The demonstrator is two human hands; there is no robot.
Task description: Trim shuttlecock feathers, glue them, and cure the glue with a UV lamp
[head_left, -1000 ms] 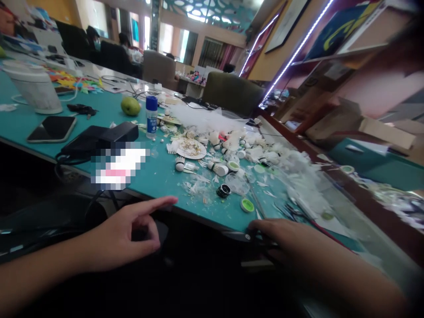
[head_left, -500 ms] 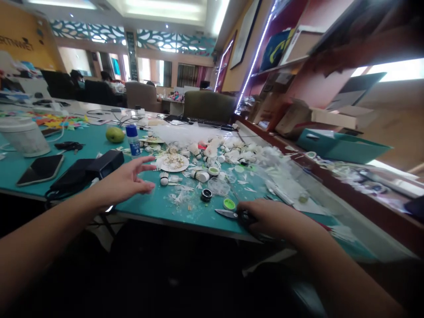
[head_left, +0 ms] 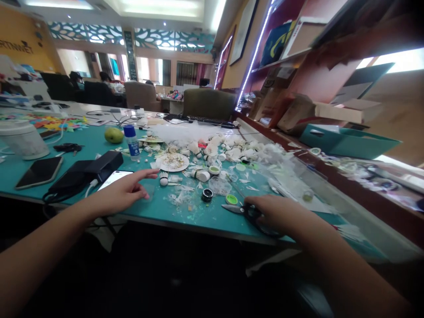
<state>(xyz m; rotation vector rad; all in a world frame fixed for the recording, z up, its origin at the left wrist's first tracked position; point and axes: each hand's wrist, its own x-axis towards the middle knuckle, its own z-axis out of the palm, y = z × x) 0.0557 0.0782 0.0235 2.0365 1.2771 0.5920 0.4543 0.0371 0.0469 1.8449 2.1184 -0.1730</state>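
Black-handled scissors [head_left: 243,210] are lying over teal mat [head_left: 198,225], blades pointing left, just beside green-lined cap [head_left: 231,199]; second ago, showing past front edge, so cutting end is now sitting near scraps [head_left: 181,197]. Right hand [head_left: 273,212] is gripping handles. Left hand [head_left: 127,192], having moved inward, is holding nothing, fingers parted, beside lit phone [head_left: 112,178]. Farther out: shuttlecock [head_left: 163,179] lying before white plate [head_left: 184,164].

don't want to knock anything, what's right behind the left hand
Part of a lit phone, with a black box beyond it; the left hand and wrist cover the rest of the phone.
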